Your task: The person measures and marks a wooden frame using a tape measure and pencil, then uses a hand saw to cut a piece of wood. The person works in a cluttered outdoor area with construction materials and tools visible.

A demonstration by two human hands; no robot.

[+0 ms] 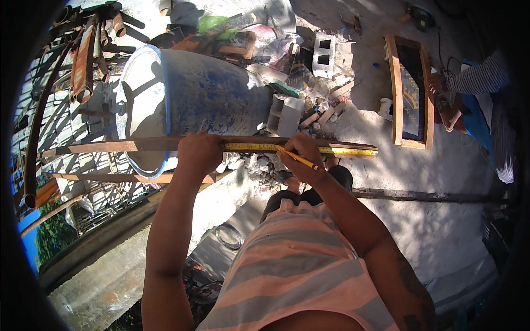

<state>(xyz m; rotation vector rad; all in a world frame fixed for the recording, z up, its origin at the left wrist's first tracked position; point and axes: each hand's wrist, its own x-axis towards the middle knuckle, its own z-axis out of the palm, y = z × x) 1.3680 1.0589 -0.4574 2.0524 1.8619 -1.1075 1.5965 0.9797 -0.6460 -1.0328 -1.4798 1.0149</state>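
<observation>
A long, narrow wooden strip (110,146) runs crosswise in front of me, with a yellow measuring tape (348,151) stretched along its right part. My left hand (200,153) is closed around the strip where the visible tape starts; whether a tape case sits in its palm is hidden. Between the fingers of my right hand (301,151) is a yellow pencil (302,160), slanting across the tape. That hand also rests against the strip and tape. Behind the strip lies a big blue drum (215,94), its pale round end (138,94) turned left.
Rusty pipes (84,66) jut out at upper left. Concrete blocks (323,55) and rubble lie beyond the drum. At right, another person's striped sleeve (480,77) is beside a wooden frame (396,94). A second wooden strip (105,177) lies below the first.
</observation>
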